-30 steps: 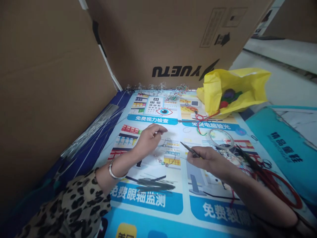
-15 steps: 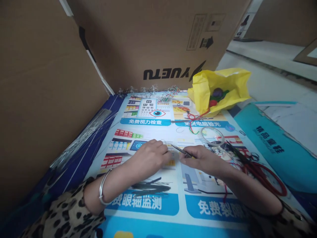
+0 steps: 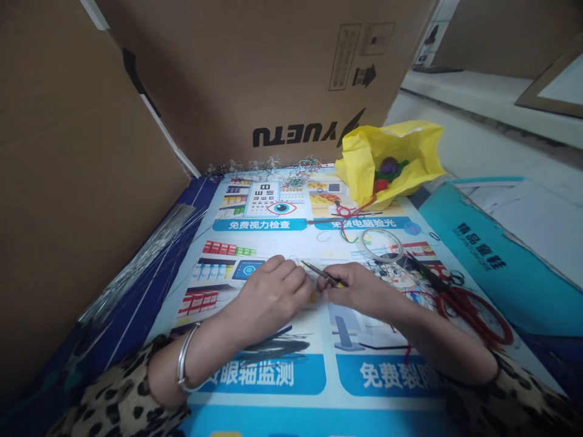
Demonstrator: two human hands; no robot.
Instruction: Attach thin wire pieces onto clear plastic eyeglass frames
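Note:
Near the middle of the printed sheet, my left hand (image 3: pixel 276 291) is closed, its fingers pinched together. A thin curved wire (image 3: pixel 294 259) shows just above its fingertips; the rest is hidden by the fingers. My right hand (image 3: pixel 357 288) grips what look like needle-nose pliers (image 3: pixel 316 271), dark with a yellow part near the thumb. Their tip points up and left, just beyond my left fingers; the handles are mostly hidden in the palm. The fingertips of both hands are close together. Below my left hand lies a bunch of short dark strips (image 3: pixel 277 347).
Red-handled scissors (image 3: pixel 473 312) and a clear tape roll (image 3: pixel 382 244) lie at the right. A yellow bag (image 3: pixel 359 164) holds coloured balls. Long wires (image 3: pixel 141 261) lie left. Tangled wire pieces (image 3: pixel 298 175) line the back by a cardboard wall (image 3: pixel 228 73). A teal box (image 3: pixel 473 243) stands right.
The view has shifted, so the surroundings sit a little further left. My right hand has come nearer my left, and the pliers' tip now reaches past the left fingers.

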